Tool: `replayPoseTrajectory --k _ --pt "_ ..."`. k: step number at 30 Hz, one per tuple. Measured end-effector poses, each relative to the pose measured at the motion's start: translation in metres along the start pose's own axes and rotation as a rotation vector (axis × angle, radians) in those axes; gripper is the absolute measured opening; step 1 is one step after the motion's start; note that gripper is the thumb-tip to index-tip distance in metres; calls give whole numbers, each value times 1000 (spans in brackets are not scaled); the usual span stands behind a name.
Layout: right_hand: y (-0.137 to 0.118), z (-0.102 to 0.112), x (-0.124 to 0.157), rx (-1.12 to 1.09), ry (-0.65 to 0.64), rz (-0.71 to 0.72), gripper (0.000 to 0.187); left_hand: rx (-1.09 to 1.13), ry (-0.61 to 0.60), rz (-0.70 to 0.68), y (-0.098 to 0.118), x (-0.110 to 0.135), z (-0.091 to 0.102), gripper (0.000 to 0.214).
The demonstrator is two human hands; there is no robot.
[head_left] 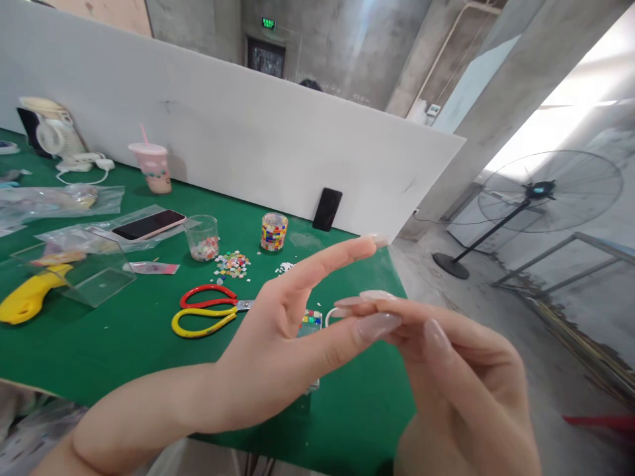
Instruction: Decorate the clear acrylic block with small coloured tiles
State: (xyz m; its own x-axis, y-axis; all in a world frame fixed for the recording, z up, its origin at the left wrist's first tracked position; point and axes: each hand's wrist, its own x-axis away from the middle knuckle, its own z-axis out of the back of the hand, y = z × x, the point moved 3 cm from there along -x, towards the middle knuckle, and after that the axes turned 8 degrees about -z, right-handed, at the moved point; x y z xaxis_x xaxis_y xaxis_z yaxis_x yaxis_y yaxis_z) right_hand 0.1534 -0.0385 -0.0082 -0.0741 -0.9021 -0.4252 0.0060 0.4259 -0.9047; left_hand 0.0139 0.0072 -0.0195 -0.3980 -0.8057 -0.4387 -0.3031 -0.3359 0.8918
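Note:
My left hand point(282, 344) is held over the table with its index finger stretched out and its thumb apart from it. That thumb's tip meets the fingertips of my right hand point(461, 357), which are pressed together. Whatever the right fingertips may hold is hidden or too small to make out. Behind the left hand, a clear piece edged with coloured mosaic tiles point(311, 318) is mostly covered. A thin white curved piece point(328, 315) shows beside it. Scissors point(206, 311) with one red and one yellow handle lie left of my left hand.
Past the hands stand a mosaic-covered cup point(274, 233), a clear cup of tile bits point(203, 241) and a leaning phone point(327, 209). Loose tiles point(232, 265) are scattered nearby. Left are a clear box point(102, 277), yellow tool point(30, 297) and pink cup point(153, 168). A white partition point(238, 145) runs behind.

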Motion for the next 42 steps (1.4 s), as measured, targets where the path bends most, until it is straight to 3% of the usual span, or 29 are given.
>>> replayPoseTrajectory --k 2,5,8,13,17,22,27,31,36,42 --pt "-3 1 0 4 11 6 23 -25 28 -21 0 -1 -1 43" --pt "-7 3 2 106 34 -30 17 -157 119 -235 4 1 -1 43" --pt "-10 10 10 275 137 -21 18 -415 196 -442 11 6 -1 49" --pt "-14 14 21 503 288 83 26 -820 308 -596 22 10 0 49" --pt "-13 9 20 465 248 131 38 -785 264 -576 17 11 0 51" --pt "-13 6 18 445 258 144 36 -669 387 -564 18 12 3 45" --pt "-14 8 17 443 256 156 35 -696 245 -522 16 11 2 45" --pt "-12 9 19 473 281 174 38 -624 272 -422 13 10 4 36" --pt "-7 8 22 561 330 254 41 -777 250 -387 18 4 -4 18" --pt "-4 5 20 739 377 390 31 -994 269 -530 18 2 -9 19"
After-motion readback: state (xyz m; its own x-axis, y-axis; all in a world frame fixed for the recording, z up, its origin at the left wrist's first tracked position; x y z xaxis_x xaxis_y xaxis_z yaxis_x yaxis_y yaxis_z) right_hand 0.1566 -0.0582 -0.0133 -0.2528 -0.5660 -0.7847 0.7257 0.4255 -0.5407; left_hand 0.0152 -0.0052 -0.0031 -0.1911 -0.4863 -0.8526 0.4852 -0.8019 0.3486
